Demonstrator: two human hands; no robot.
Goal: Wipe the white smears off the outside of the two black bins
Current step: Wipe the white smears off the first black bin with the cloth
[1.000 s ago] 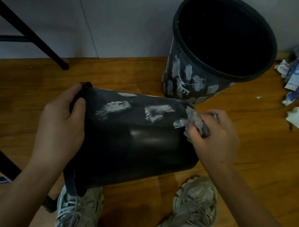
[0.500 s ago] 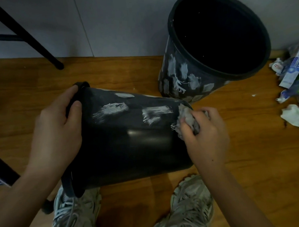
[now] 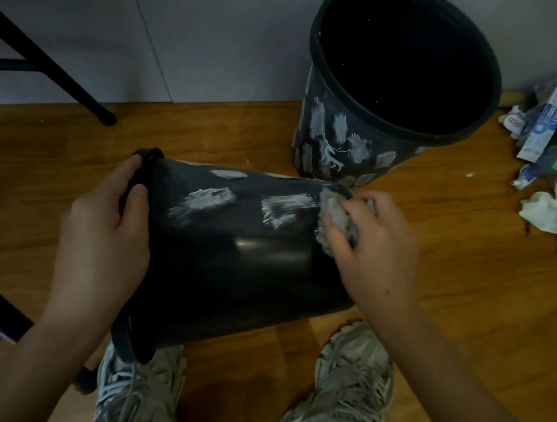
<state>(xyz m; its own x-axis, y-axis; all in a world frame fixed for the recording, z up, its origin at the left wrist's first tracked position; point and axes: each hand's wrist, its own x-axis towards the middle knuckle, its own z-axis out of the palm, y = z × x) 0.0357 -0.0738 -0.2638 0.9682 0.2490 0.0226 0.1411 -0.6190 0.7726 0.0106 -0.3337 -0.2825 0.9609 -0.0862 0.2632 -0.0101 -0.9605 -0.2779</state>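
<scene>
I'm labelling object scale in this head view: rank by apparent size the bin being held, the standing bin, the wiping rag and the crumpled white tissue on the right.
1. Held bin, though it lies nearer the camera.
2. Standing bin.
3. Crumpled white tissue and wiping rag: too alike to rank, and the right hand partly covers the rag.

The right hand [image 3: 372, 238] hides most of the rag [image 3: 330, 215].
</scene>
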